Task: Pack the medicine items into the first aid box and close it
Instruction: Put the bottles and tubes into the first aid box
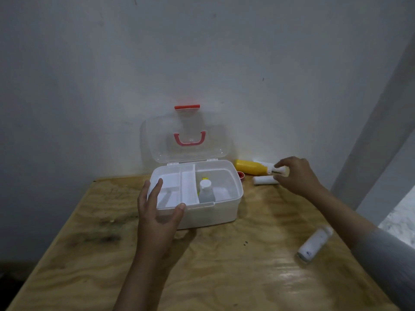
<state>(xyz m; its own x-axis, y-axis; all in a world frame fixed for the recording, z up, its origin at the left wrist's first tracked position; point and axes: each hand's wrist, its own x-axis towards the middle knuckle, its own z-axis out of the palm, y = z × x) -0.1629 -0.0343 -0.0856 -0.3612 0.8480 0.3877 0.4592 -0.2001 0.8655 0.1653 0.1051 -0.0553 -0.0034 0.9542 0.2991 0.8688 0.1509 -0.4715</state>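
We log one white plastic first aid box (208, 212) with clear hinged lid (186, 138) raised, set mid-table toward the far edge of the plywood table (224, 277); a small clear bottle with white cap (205, 190) stands in its right compartment. Our left hand (157, 212) clasps the box's near-left corner, thumb on the front rim. Our right hand (296, 176), at the far-right corner, pinches the white nozzle end of a yellow plastic bottle (251, 167) lying on its side, long axis running left–right, base toward the box. A white gauze roll (265, 180) lies just beside it; a white cylindrical container (314, 244) lies near the right edge. No labels are legible; faint blue marks only.
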